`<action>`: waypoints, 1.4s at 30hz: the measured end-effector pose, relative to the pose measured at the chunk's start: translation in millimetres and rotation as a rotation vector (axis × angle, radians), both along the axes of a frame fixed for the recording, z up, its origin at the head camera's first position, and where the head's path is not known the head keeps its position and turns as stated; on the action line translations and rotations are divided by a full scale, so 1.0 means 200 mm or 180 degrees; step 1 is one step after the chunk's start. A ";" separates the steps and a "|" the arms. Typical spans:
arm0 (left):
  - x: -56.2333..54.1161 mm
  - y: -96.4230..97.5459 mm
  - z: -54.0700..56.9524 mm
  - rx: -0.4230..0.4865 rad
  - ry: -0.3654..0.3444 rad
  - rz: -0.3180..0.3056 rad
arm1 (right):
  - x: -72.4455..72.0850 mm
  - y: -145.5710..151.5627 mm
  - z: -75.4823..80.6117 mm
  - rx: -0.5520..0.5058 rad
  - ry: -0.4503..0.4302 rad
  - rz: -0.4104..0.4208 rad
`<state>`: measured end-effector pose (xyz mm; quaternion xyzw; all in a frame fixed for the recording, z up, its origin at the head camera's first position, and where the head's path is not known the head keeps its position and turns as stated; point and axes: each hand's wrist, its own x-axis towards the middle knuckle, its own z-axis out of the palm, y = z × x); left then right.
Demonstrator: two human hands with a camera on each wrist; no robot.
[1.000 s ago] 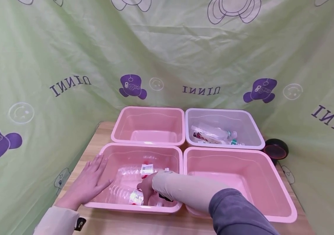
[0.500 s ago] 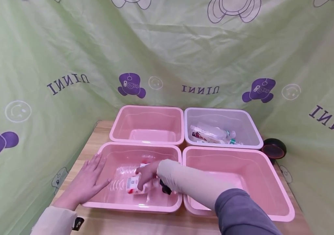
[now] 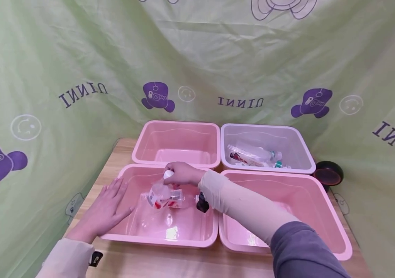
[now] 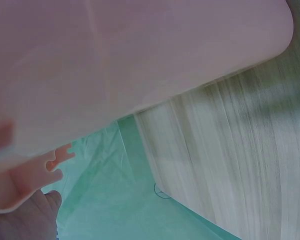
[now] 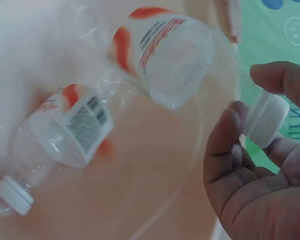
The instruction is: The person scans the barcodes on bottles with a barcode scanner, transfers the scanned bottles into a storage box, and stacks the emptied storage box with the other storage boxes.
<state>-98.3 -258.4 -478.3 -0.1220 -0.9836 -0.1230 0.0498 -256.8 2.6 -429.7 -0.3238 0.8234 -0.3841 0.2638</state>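
Observation:
My right hand (image 3: pixel 184 173) pinches a clear plastic bottle (image 3: pixel 159 195) near its white cap (image 5: pixel 267 120). The bottle hangs tilted over the front left pink basin (image 3: pixel 155 242), its red-and-white label low down. A second clear bottle (image 3: pixel 176 197) with a similar label and a white cap lies inside that basin, partly behind the held one. My left hand (image 3: pixel 104 210) rests on the basin's left rim with straight fingers. In the left wrist view, only part of that hand (image 4: pixel 37 215) shows below the basin's outer wall (image 4: pixel 165 45).
Behind stand another pink basin (image 3: pixel 176 123) and a pale lilac basin (image 3: pixel 270 127) holding clear bottles and wrappers. A further pink basin (image 3: pixel 326 200) stands front right. A black round object (image 3: pixel 328 173) sits beyond the right edge. Green cloth (image 3: pixel 197 58) hangs around the wooden table (image 3: pixel 124 262).
My right hand has moved up and away from me, raising the bottle from the basin floor and tipping it cap upward. The left hand has stayed on the rim.

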 end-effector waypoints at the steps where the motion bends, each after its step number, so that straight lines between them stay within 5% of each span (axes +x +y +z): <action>1: 0.00 0.00 0.00 0.0005 0.0014 -0.0008 | 0.00 0.01 0.01 -0.0036 0.0013 -0.0007; 6: 0.00 -0.01 -0.01 -0.0006 0.0118 -0.0056 | 0.02 0.02 0.02 -0.0135 -0.0037 0.0151; 12: -0.01 -0.01 -0.02 0.0013 0.0117 -0.0066 | 0.09 0.01 -0.02 -0.0044 -0.0163 0.0831; 17: -0.04 0.00 -0.01 0.0016 0.0119 -0.0100 | 0.14 -0.01 -0.07 0.0157 0.0407 0.1331; 20: -0.03 0.00 -0.01 0.0021 0.0144 -0.0099 | 0.16 -0.01 -0.10 0.0109 0.0641 0.1395; 24: -0.02 0.00 -0.01 0.0040 0.0144 -0.0068 | 0.13 0.01 -0.10 -0.0104 0.0584 0.1063; 29: -0.01 -0.01 -0.03 0.0064 0.0165 -0.0082 | 0.03 0.11 -0.03 -0.0538 -0.0108 0.0528; 36: -0.01 0.00 -0.05 0.0035 0.0192 -0.0109 | -0.08 0.33 0.04 -0.1394 -0.1667 0.0131; 42: -0.01 0.00 -0.04 0.0037 0.0299 -0.0142 | -0.12 0.47 0.08 -0.1667 -0.1756 -0.0051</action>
